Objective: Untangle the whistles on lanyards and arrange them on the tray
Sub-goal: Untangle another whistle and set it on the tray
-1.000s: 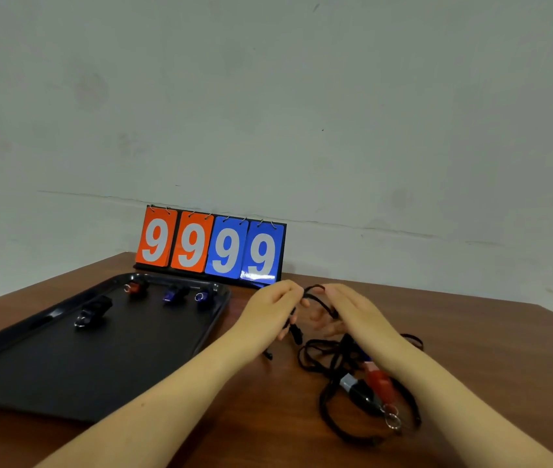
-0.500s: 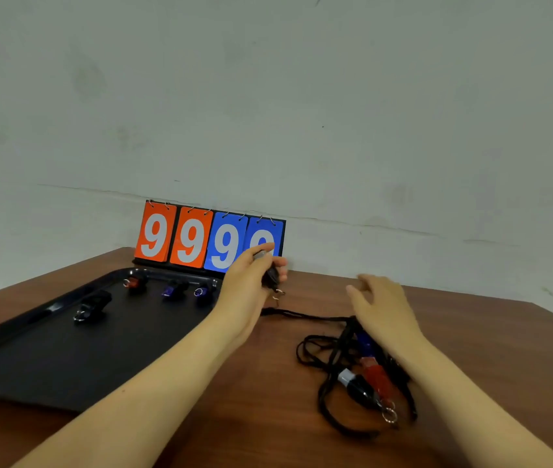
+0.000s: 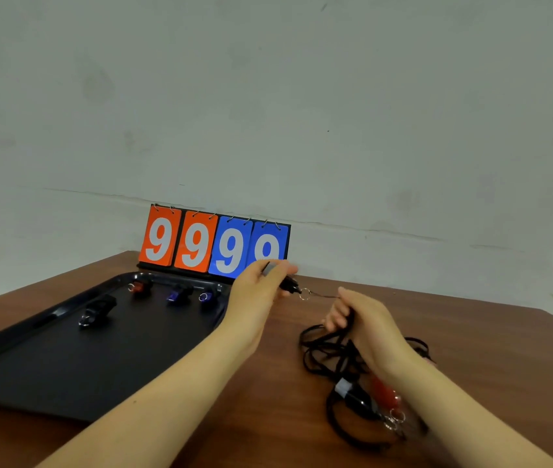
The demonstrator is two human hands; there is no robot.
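Observation:
My left hand [image 3: 258, 292] pinches a black whistle [image 3: 289, 286] above the table, its key ring [image 3: 304, 294] hanging to the right with a thin cord running toward my right hand [image 3: 362, 319]. That hand grips the black lanyard cords [image 3: 322, 349] of the tangle on the table. A black-and-white whistle [image 3: 352, 395] and a red whistle [image 3: 384, 391] lie in the tangle, near my right wrist. The black tray [image 3: 48, 373] at left holds several whistles: a black one [image 3: 99, 309], a red one [image 3: 138, 287] and two blue ones [image 3: 178, 293].
A flip scoreboard [image 3: 216, 243] reading 9999 stands at the table's far edge behind the tray, against a grey wall. The brown wooden table [image 3: 491, 339] runs off to the right.
My left hand lifted the black whistle out of the tangle and carried it up toward the scoreboard. My right hand let go, opened, then closed round the cords again.

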